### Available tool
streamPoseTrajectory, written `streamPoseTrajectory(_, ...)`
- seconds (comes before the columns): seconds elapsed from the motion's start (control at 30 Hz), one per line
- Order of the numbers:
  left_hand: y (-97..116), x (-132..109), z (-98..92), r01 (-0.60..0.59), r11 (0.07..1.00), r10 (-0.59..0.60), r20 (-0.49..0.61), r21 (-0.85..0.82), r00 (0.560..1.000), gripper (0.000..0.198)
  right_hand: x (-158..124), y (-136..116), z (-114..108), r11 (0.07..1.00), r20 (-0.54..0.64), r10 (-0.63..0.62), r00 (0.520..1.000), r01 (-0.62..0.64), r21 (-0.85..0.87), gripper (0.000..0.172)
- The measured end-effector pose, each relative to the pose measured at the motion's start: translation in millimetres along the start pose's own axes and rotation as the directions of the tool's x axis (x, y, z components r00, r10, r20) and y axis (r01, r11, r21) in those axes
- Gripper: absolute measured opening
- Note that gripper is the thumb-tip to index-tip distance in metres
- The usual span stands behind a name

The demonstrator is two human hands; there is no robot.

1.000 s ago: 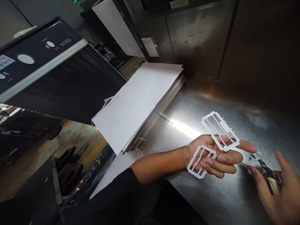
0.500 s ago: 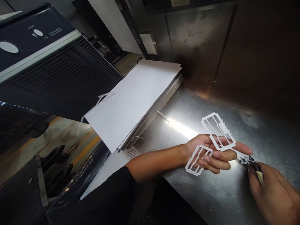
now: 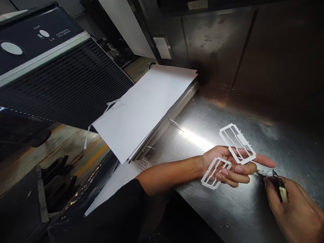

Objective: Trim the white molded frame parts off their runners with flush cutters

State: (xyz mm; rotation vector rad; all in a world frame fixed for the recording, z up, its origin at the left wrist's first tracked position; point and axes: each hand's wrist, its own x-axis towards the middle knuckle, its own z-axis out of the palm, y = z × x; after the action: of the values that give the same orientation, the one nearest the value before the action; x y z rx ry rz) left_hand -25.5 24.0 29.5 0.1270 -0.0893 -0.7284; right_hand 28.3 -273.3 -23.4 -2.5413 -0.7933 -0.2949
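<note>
My left hand [image 3: 236, 176] is turned palm up over the metal table, its fingers curled around two thin white slotted frames. The larger white frame [image 3: 242, 139] sticks up past the fingers, with small stubs along its right edge. The smaller white frame [image 3: 208, 170] lies across the palm towards the wrist. At the right, my right hand [image 3: 298, 206] is closed around a small hand tool [image 3: 281, 189] with dark and cream parts, probably nippers. Its tip is near my left index finger, beside a blurred whitish bit [image 3: 265, 173] that I cannot make out.
A stack of large white sheets [image 3: 149, 108] lies on the metal table [image 3: 202, 209], left of my hands. Behind it stands a dark ribbed machine panel [image 3: 63, 84]. A metal wall [image 3: 215, 44] closes off the back. A patterned sheet [image 3: 143, 164] shows beneath my forearm.
My right hand and its tool have turned slightly, with the tool tip shifting a little. Both frames stay in my left hand. The whole view has moved slightly.
</note>
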Motion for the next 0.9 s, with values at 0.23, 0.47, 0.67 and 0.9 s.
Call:
streamPoseTrajectory(0.23,1,2,1.3,-0.001,0.999,-0.001,0.037,0.036,0.999,0.038,6,-7,-10,1.0,0.014,-0.001,1.0,0.001,0.029,0.059)
streamPoseTrajectory(0.47,1,2,3.4,0.019,0.998,-0.019,-0.011,0.056,1.0,0.039,3,-17,-19,0.995,0.037,0.086,0.996,-0.088,0.056,0.06)
streamPoseTrajectory(0.67,1,2,1.4,0.022,0.999,-0.022,0.0,0.024,1.0,0.043,1,-18,-18,0.994,0.04,0.09,0.995,-0.092,0.056,0.061)
streamPoseTrajectory(0.9,-1,0,5.7,-0.001,1.0,0.002,-0.037,0.027,0.999,0.044,6,-24,-20,0.995,-0.017,0.092,0.996,-0.092,0.025,0.064)
